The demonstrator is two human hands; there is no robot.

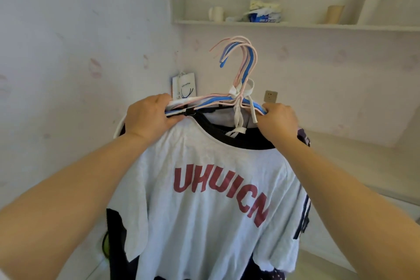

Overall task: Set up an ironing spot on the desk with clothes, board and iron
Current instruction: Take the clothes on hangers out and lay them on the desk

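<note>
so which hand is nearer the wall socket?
Right. The right hand grips the hangers' end just below the wall socket; the left hand holds the opposite end, well off to the socket's left.

A single view, worn on the person's head; it looks forward and only slightly down, toward the corner where two papered walls meet; the wide lens bows the wall shelf [272,22] along the top and swells both forearms as they enter from the bottom corners; it sits close, with the left hand [148,115] and right hand [278,121] near mid-frame and the bunch of hangers [244,68] just above them; the grey T-shirt [211,200] fills the lower middle and hides what lies beneath; no second view shares the scene
</note>
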